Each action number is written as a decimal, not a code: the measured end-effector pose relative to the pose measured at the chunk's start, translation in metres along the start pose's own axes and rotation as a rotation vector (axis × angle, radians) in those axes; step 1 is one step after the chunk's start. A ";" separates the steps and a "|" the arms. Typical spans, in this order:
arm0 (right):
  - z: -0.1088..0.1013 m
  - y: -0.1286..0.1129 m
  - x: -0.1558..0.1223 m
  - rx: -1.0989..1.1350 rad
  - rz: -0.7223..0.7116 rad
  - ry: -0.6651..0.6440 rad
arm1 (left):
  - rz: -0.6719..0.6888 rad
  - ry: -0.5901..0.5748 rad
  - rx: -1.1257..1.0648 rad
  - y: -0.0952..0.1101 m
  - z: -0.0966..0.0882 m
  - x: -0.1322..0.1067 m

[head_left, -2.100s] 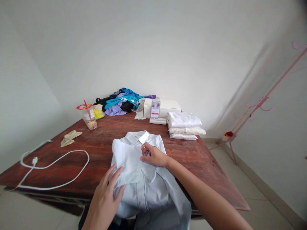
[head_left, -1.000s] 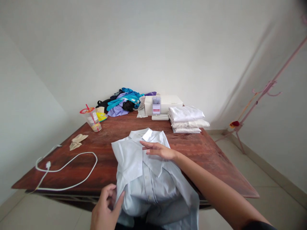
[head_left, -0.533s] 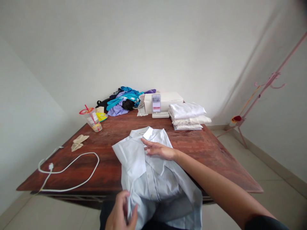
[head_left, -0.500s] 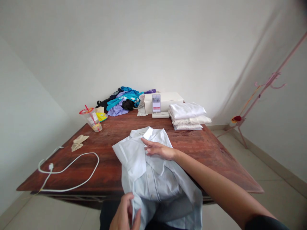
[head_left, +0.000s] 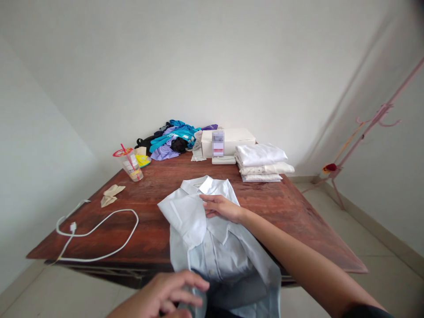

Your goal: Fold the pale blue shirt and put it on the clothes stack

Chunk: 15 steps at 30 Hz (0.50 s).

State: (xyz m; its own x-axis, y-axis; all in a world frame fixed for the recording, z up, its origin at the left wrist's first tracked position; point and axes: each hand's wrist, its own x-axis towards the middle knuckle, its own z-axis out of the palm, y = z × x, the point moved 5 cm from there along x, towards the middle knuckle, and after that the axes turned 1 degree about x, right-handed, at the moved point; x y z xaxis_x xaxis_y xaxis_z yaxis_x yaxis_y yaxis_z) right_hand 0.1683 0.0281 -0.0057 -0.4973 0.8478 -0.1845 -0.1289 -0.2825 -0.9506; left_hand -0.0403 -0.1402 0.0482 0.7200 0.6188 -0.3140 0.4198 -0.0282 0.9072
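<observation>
A pale grey-white button-up shirt (head_left: pixel 215 251) lies with its collar toward the wall, and its lower part hangs over the table's near edge. One sleeve is folded in across its left front. My right hand (head_left: pixel 220 207) rests on the shirt just below the collar, fingers stretched out. Low in the picture, my left hand (head_left: pixel 168 291) is over the hanging left side of the shirt, slightly blurred. Its fingers are bent and apart, with shirt cloth behind and below them.
On the wooden table (head_left: pixel 265 212) are a white cable (head_left: pixel 99 258), a beige cloth scrap (head_left: pixel 111 195), a plastic cup with straw (head_left: pixel 132 168), a clothes heap (head_left: pixel 175 139), a white box (head_left: pixel 243 139) and folded white clothes (head_left: pixel 261 154). A pink stand (head_left: pixel 364 132) leans at right.
My left hand has loosened its pinch on the shirt's side edge and turned over, fingers reaching rightward. My right hand stays on the shirt, its fingers slightly lower. The view has shifted a little.
</observation>
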 end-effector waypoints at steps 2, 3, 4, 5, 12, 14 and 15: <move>-0.001 0.001 0.001 0.013 0.011 0.018 | 0.007 0.213 0.049 0.011 -0.040 0.007; -0.001 0.001 0.001 0.015 0.013 0.024 | 0.020 0.350 0.110 0.011 -0.062 0.014; -0.001 0.000 0.000 0.016 0.014 0.031 | 0.040 0.510 0.194 0.008 -0.086 0.022; -0.001 0.000 0.000 0.017 0.015 0.039 | 0.054 0.655 0.301 0.001 -0.108 0.031; -0.003 0.001 0.000 -0.008 0.036 0.069 | -0.012 0.842 0.529 -0.058 -0.188 0.083; -0.005 0.003 0.001 -0.037 0.030 0.062 | 0.038 0.773 0.539 -0.056 -0.189 0.087; -0.005 0.004 0.002 -0.053 0.026 0.057 | 0.055 0.755 0.543 -0.055 -0.188 0.087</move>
State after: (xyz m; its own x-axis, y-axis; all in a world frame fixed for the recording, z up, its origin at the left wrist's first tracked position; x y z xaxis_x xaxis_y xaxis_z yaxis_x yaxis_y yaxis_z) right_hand 0.1710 0.0308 -0.0113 -0.4502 0.8650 -0.2217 -0.0703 -0.2819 -0.9569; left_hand -0.1046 0.0634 0.0237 0.2765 0.9470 0.1636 0.7340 -0.3180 0.6001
